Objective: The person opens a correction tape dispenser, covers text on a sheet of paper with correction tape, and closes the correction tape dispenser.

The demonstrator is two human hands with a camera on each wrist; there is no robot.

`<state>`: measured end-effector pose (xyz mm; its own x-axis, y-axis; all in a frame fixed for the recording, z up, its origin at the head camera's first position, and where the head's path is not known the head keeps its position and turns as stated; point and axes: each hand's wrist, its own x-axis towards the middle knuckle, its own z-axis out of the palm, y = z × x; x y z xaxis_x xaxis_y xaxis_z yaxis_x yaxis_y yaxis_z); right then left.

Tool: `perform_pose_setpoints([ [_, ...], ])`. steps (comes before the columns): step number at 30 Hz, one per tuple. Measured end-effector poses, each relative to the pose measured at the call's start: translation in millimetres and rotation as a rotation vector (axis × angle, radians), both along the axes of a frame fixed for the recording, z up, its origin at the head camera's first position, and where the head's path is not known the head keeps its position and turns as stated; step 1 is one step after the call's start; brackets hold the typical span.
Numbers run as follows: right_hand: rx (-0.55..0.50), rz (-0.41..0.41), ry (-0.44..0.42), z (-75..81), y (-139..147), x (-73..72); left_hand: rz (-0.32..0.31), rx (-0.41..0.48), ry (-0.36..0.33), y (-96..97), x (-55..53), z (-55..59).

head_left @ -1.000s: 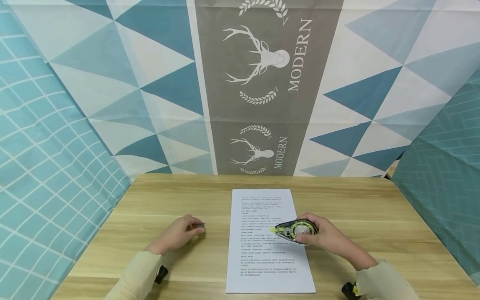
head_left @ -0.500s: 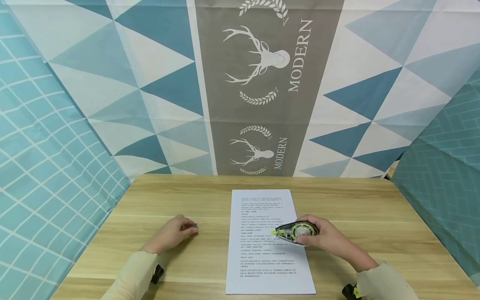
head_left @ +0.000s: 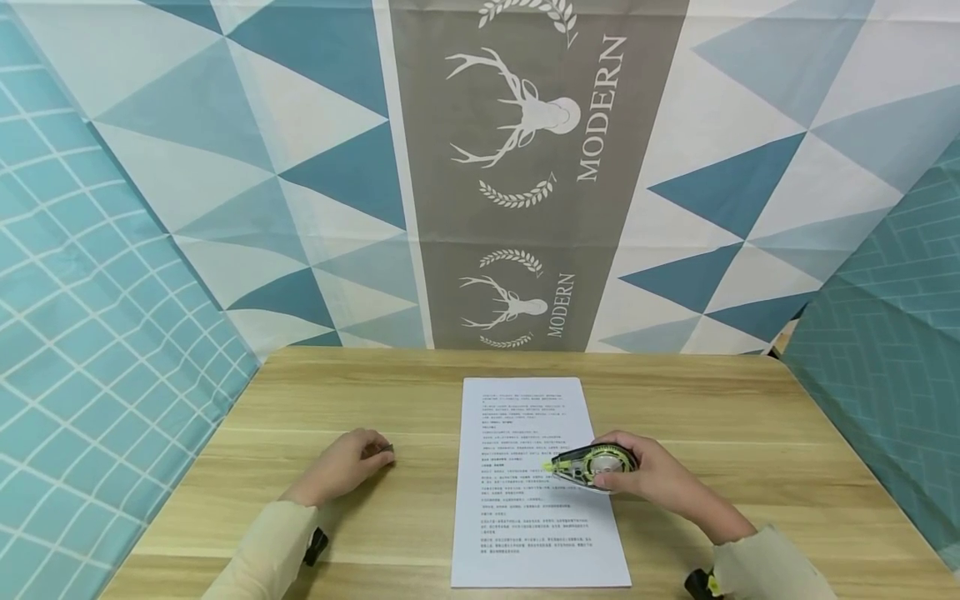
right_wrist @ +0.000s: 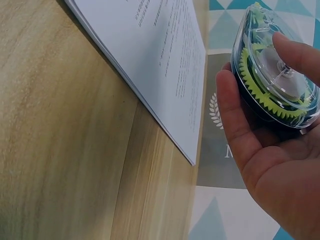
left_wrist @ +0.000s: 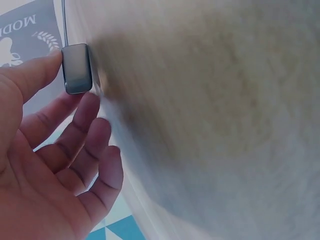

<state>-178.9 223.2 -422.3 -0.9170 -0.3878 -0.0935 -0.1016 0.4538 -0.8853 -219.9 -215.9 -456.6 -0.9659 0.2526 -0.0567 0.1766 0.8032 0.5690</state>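
Note:
A correction tape (head_left: 596,461) with a clear body and a yellow-green gear is in my right hand (head_left: 652,475), its thumb on one face. The tip points left, over the printed sheets (head_left: 540,573); whether it touches them cannot be told. In the right wrist view, fingers support the correction tape (right_wrist: 277,75) from behind. Left of the paper, my left hand (head_left: 347,467) pinches a small dark glossy rectangular piece (left_wrist: 77,68) between thumb and forefinger. Its kind is unclear, and it is mostly hidden in the head view. The other left fingers are loosely curled.
The paper stack lies flat on a wooden table (head_left: 375,392). A patterned cloth (head_left: 510,225) hangs behind the far edge, with teal cloths (head_left: 97,333) at both sides. Dark wrist devices (head_left: 316,547) sit below both sleeves.
My left hand has drawn slightly left with the small dark piece, which now shows less between the fingers. My right hand and the correction tape have barely moved.

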Motion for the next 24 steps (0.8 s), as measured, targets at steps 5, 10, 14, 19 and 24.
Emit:
perform_pose_setpoints([
  [5,0.013,0.000,0.005,0.1,0.3,-0.2,-0.022,-0.026,0.030,1.2,0.6,1.7],
  [10,0.010,-0.004,0.001,0.1,0.0,-0.1,-0.023,-0.028,0.027,1.4,2.0,2.5],
  [14,0.003,-0.002,-0.004,-0.5,-0.1,0.5,-0.015,-0.027,0.015,1.6,2.4,2.8],
  [19,0.002,-0.009,-0.013,-1.6,0.1,1.1,-0.001,-0.005,-0.007,1.6,4.2,5.3],
  [24,0.004,-0.018,-0.023,-1.2,0.5,1.7,0.015,-0.015,0.022,4.7,5.7,11.2],
])
